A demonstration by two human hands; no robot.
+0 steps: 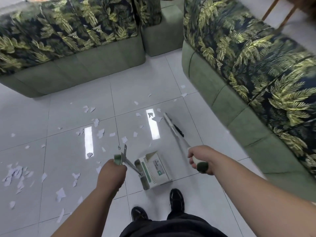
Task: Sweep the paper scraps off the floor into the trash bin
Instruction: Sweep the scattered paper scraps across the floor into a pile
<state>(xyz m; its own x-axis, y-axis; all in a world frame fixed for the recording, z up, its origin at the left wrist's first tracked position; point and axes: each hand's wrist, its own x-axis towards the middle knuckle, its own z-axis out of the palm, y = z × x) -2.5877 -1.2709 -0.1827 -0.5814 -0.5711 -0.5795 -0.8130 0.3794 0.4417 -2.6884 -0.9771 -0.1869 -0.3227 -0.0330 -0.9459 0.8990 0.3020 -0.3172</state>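
Pointing forward, slightly left, broom [172, 129] slants from right hand [202, 159].

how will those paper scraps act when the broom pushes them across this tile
Probably very light: the paper scraps are small, thin torn bits, so a brisk stroke of the broom may flick them aside. The floor is glossy and mirrors the lights, so they likely slide easily, though flat ones might cling and slip under the bristles.

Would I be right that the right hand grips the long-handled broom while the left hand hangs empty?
Not quite: in the head view the left hand grips the green-capped handle of the white plastic dustpan. The right hand does grip the silver long-handled broom.
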